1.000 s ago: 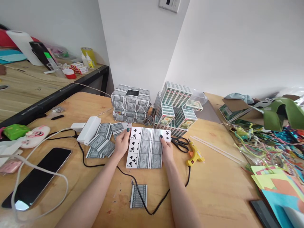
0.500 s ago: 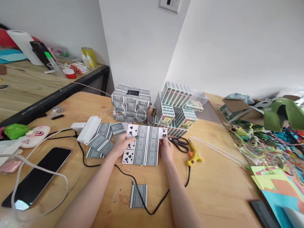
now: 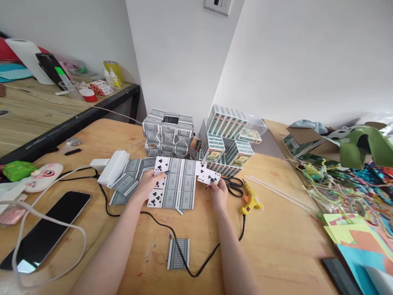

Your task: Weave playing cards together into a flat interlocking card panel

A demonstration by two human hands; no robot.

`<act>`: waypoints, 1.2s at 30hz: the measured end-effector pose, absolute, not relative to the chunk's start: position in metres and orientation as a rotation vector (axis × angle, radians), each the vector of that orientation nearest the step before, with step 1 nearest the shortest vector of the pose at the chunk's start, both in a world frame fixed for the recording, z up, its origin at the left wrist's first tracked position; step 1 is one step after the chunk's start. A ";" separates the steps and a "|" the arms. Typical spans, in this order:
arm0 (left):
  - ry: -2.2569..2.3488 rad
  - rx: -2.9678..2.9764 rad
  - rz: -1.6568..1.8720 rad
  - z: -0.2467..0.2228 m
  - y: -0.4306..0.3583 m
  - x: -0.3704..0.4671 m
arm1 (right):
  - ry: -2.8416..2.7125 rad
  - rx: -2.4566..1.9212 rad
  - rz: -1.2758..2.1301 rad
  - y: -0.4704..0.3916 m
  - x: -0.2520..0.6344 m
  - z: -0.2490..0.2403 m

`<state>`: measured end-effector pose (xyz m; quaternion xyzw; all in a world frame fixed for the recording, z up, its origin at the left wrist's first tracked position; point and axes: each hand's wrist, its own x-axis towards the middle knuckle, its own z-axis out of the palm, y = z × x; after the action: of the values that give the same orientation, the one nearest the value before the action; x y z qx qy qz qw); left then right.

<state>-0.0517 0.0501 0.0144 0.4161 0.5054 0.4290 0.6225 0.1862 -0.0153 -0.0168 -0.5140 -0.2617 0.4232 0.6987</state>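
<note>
My left hand (image 3: 150,183) grips the left edge of a flat panel of joined playing cards (image 3: 172,186), its thumb over the clubs faces. Most of the panel shows grey patterned backs. In my right hand (image 3: 217,191) a three of clubs card (image 3: 209,176) is pinched by its right end. The card's left end lies by the panel's upper right corner, where another clubs face (image 3: 201,167) sticks out. Behind the panel stands a hollow structure of folded cards (image 3: 168,133). A separate card piece (image 3: 178,254) lies near the front, crossed by a black cable.
Stacked card boxes (image 3: 225,123) stand behind my right hand. Black scissors (image 3: 233,186) and a yellow glue gun (image 3: 252,199) lie right of it. At left are a white power block (image 3: 115,168), loose folded cards (image 3: 132,176) and a phone (image 3: 46,229). Craft scraps (image 3: 337,184) fill the right side.
The panel and my left hand have shifted left. My right hand has moved a little right, off the panel's edge, and the three of clubs now shows in it.
</note>
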 end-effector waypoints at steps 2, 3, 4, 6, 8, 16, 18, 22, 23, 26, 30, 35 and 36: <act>1.162 0.938 0.988 0.015 0.051 -0.053 | -0.604 -1.159 0.951 -0.017 0.186 -0.016; 1.163 0.929 0.991 0.015 0.051 -0.054 | -0.619 -1.170 0.957 -0.018 0.186 -0.015; 1.161 0.922 0.994 0.014 0.052 -0.055 | -0.633 -1.179 0.964 -0.019 0.186 -0.014; 1.159 0.912 0.999 0.014 0.053 -0.057 | -0.653 -1.189 0.987 -0.021 0.185 -0.012; 1.154 0.907 1.002 0.014 0.053 -0.059 | -0.679 -1.193 1.034 -0.024 0.184 -0.009; 1.180 0.896 1.020 0.020 0.052 -0.059 | -0.785 -1.164 1.176 -0.027 0.183 -0.005; 1.179 0.896 1.037 0.019 0.052 -0.059 | -0.805 -1.171 1.167 -0.027 0.183 -0.004; 1.166 0.880 1.017 0.019 0.052 -0.059 | -0.805 -1.157 1.161 -0.028 0.180 -0.001; 1.163 0.873 1.008 0.020 0.052 -0.058 | -0.799 -1.149 1.165 -0.029 0.180 -0.001; 1.164 0.842 1.009 0.021 0.051 -0.058 | -0.781 -1.129 1.187 -0.029 0.179 -0.001; 1.154 0.764 1.074 0.020 0.053 -0.058 | -0.761 -1.124 1.184 -0.028 0.178 -0.002; 1.145 0.759 1.051 0.013 0.057 -0.060 | -0.790 -1.114 1.218 -0.028 0.180 0.001; 1.138 0.776 1.049 0.012 0.057 -0.061 | -0.803 -1.114 1.230 -0.029 0.180 0.001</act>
<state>-0.0607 0.0568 0.0123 0.3412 0.5006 0.4612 0.6483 0.1799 -0.0288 0.0014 -0.4814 -0.3471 0.5315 0.6044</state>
